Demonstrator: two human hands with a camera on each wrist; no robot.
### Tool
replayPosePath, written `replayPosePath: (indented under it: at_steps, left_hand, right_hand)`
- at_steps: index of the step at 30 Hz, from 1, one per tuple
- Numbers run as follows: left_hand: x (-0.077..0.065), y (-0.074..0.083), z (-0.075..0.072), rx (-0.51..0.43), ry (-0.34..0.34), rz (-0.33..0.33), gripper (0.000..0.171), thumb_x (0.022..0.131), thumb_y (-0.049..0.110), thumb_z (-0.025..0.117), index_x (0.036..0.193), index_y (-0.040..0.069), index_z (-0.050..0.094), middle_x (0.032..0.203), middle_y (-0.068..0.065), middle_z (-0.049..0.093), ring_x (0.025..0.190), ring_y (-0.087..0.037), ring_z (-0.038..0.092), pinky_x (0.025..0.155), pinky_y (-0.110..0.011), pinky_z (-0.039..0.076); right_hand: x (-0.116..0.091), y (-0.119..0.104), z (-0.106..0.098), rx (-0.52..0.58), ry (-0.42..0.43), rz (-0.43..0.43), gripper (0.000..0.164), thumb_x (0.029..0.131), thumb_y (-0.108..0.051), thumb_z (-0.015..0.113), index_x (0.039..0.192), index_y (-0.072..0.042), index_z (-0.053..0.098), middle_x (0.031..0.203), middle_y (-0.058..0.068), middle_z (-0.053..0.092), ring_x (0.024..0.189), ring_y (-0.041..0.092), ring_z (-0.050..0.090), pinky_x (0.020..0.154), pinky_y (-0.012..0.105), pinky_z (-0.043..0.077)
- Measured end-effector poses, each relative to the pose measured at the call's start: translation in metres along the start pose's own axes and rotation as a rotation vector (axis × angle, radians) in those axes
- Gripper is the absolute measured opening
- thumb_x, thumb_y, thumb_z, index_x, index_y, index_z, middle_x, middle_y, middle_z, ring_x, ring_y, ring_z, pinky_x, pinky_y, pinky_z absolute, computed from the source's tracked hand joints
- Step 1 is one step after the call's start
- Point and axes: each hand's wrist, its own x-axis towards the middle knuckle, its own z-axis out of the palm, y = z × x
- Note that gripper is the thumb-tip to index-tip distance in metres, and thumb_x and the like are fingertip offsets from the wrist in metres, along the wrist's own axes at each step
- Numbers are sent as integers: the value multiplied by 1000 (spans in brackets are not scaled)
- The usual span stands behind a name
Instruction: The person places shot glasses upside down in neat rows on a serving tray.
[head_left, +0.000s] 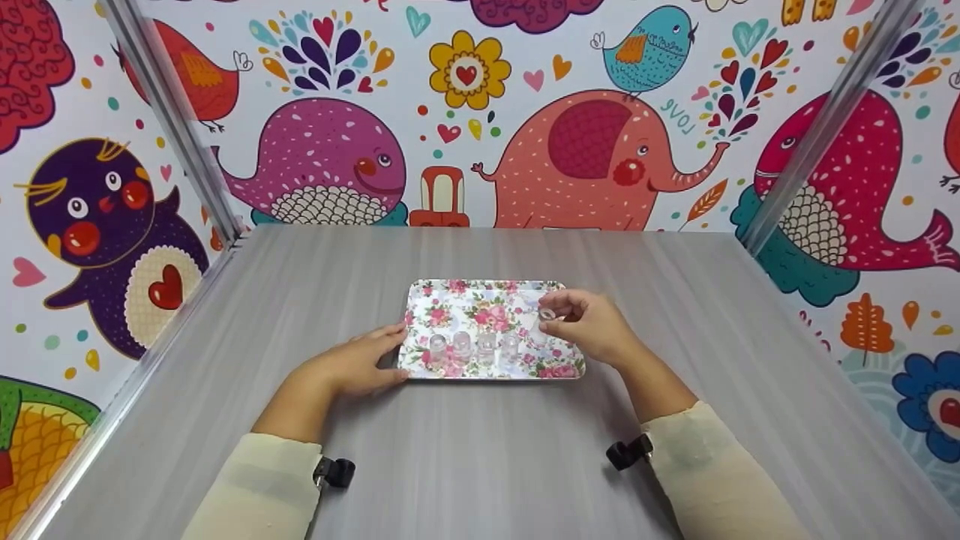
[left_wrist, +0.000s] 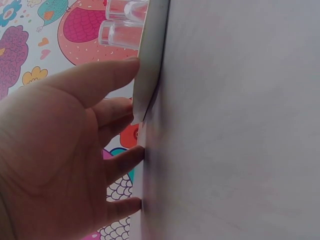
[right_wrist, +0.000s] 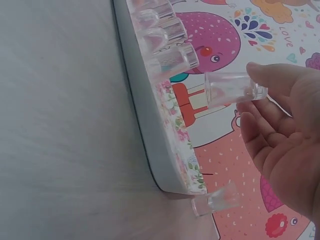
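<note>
A flowered tray [head_left: 450,300] lies on the grey table, with several small clear shot glasses [head_left: 486,345] in a row along its near side. Over the tray's right part, my right hand [head_left: 592,322] pinches another shot glass [right_wrist: 225,89] between thumb and fingers. That glass is held clear of the tray, its wider end toward the tray in the right wrist view. My left hand [head_left: 360,364] rests at the tray's left end, thumb [left_wrist: 120,70] against the rim near the front corner and fingers extended. One more shot glass [right_wrist: 217,199] stands beyond the tray's right end, hidden in the head view.
The grey table [head_left: 480,465] stretches around the tray on all sides. Walls printed with cartoon animals [head_left: 585,165] rise behind and at both sides, with metal posts [head_left: 810,150] at the corners. A black wrist device [head_left: 630,451] sits at each sleeve.
</note>
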Motion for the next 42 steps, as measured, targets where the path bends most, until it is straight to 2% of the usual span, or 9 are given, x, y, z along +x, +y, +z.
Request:
replayPosePath:
  at_steps: [5, 9, 19, 23, 28, 32, 35, 38, 42]
  left_hand:
    - [1, 0, 1, 0, 1, -1, 81, 103, 48, 68, 169, 15, 35, 180, 0, 26, 166, -42, 23, 133, -67, 21]
    - [0, 0, 1, 2, 2, 0, 81, 103, 47, 68, 169, 15, 35, 180, 0, 27, 166, -42, 23, 133, -68, 21]
    - [1, 2, 0, 0, -10, 12, 82, 103, 47, 68, 169, 14, 33, 180, -4, 26, 166, -42, 23, 133, -66, 22]
    - [1, 2, 0, -3, -9, 11, 82, 103, 47, 68, 169, 13, 34, 180, -4, 27, 166, -41, 23, 133, -65, 23]
    - [2, 1, 1, -3, -4, 11, 81, 103, 46, 68, 169, 13, 35, 179, -4, 27, 166, -40, 23, 134, -65, 22]
    - [2, 1, 1, 3, -2, 6, 81, 102, 47, 68, 169, 14, 35, 179, -3, 27, 166, -40, 23, 133, -66, 22]
    - [1, 1, 1, 4, -2, 8, 81, 102, 47, 68, 169, 13, 35, 180, -3, 27, 166, -41, 24, 133, -67, 23]
    - [1, 1, 1, 1, -4, 6, 81, 103, 47, 68, 169, 13, 35, 180, -3, 26, 166, -41, 23, 133, -66, 23]
    - [1, 1, 1, 5, -7, 6, 82, 103, 48, 68, 169, 13, 34, 180, -5, 26, 166, -43, 23, 133, -67, 22]
  right_hand:
    - [0, 3, 6, -40, -49, -20, 36, 92, -12, 84, 127, -11, 78, 123, 9, 80, 95, 20, 68, 77, 21, 59]
    - [1, 6, 11, -62, -101, -31, 40, 92, -8, 83, 131, -7, 76, 126, 9, 79, 98, 20, 70, 80, 22, 60]
    - [2, 13, 22, -86, -164, -45, 44, 89, -6, 84, 132, -7, 75, 124, 6, 80, 109, 22, 75, 94, 34, 62]
    - [2, 12, 21, -82, -170, -44, 46, 90, -12, 85, 135, -8, 73, 124, 5, 80, 110, 21, 75, 97, 35, 62]
    - [3, 10, 14, -54, -130, -47, 45, 96, -22, 80, 137, -6, 71, 125, 11, 79, 110, 24, 73, 91, 31, 61]
    - [2, 10, 6, -44, -55, -13, 40, 100, -30, 77, 135, -11, 72, 124, 8, 78, 106, 22, 70, 85, 27, 60]
    - [3, 12, 0, -11, -10, 20, 41, 100, -31, 77, 136, -13, 71, 124, 7, 77, 105, 22, 69, 83, 32, 63]
    - [6, 17, -6, 16, 40, 40, 42, 100, -29, 78, 137, -11, 70, 126, 9, 76, 107, 23, 70, 84, 32, 64]
    - [10, 25, -15, 18, 108, 59, 43, 99, -30, 78, 137, -11, 69, 129, 11, 75, 112, 23, 70, 87, 21, 61]
